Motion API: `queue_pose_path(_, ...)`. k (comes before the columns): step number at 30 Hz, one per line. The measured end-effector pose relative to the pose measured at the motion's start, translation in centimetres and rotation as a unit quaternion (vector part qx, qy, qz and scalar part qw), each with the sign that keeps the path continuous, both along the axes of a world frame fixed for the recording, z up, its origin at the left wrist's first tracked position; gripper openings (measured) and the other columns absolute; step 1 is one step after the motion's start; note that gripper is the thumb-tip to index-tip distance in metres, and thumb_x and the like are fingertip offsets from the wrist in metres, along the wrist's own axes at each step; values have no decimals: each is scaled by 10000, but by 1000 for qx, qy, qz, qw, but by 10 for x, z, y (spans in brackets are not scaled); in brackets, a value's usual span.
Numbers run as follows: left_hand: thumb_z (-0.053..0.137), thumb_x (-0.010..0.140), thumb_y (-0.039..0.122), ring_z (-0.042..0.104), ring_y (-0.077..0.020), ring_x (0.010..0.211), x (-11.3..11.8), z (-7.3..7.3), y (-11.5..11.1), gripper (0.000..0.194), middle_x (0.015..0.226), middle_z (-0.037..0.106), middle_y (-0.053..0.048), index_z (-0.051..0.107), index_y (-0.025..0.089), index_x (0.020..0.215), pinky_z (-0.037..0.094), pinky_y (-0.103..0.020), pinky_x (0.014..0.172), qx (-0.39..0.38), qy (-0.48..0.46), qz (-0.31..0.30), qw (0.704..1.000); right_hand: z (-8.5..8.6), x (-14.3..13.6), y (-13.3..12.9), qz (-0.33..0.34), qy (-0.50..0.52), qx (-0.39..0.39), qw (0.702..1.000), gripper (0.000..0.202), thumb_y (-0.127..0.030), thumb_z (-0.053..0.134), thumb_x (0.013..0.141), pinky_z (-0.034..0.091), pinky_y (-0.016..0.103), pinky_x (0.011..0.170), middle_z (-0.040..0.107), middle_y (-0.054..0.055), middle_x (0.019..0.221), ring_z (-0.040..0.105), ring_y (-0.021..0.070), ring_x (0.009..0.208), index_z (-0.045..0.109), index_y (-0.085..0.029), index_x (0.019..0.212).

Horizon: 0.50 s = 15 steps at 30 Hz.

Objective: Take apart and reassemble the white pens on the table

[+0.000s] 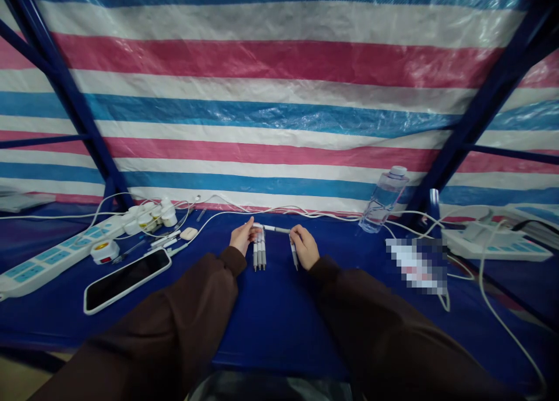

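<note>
Several white pens with grey tips point(259, 252) lie side by side on the blue table point(271, 325), tips toward me. Across their far ends runs another white pen point(276, 229), lying crosswise between my hands. My left hand point(243, 237) is closed at the far end of the row, its fingers on the left end of the crosswise pen. A separate pen point(294, 255) points toward me beside my right hand point(304, 247), whose fingers are closed round its upper part, close to the right end of the crosswise pen.
On the left are a power strip point(56, 261), white plugs point(148, 216), a phone point(126, 280) and an earphone case point(188, 234). A clear bottle point(383, 200) stands at the back right, near another power strip point(498, 245), cables and a blurred packet point(417, 266). Striped sheeting point(279, 116) hangs behind.
</note>
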State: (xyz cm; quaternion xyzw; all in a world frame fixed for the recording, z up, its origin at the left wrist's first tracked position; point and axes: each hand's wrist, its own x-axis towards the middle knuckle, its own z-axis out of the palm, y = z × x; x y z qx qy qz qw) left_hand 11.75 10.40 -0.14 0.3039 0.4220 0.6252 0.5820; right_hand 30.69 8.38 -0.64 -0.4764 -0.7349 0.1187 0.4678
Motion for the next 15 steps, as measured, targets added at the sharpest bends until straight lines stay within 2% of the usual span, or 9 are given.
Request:
queue_pose_path(4,740,546,442,458,-54,430,0,1,-1,407,556,607,-53,582,85,663,316,-207,436,1,2,0,1000,-3,0,2,-6,6,-11,1000,473,-408,272,902,340,261,578,464,-3,486,458,136,532,402,-215,491)
queue_pose_path(6,737,549,445,460,-55,430,0,0,0,406,566,612,-58,583,87,663,319,-209,435,2,4,-1,1000,-3,0,3,-15,31,-13,999,445,-421,278,899,342,255,562,481,-8,509,463,132,525,435,-217,536)
queue_pose_path(10,738,549,444,463,-56,433,0,0,0,412,570,612,-59,599,81,684,328,-206,439,2,7,0,1000,-2,0,2,7,34,-14,999,314,-407,331,885,346,236,556,502,-25,582,474,128,560,457,-223,663)
queue_pose_path(15,736,551,447,452,-50,429,1,-1,0,410,558,608,-54,599,79,667,313,-202,433,7,8,0,1000,-4,-1,4,-12,30,-24,999,432,-425,308,890,318,241,527,458,-20,506,445,120,508,381,-209,523)
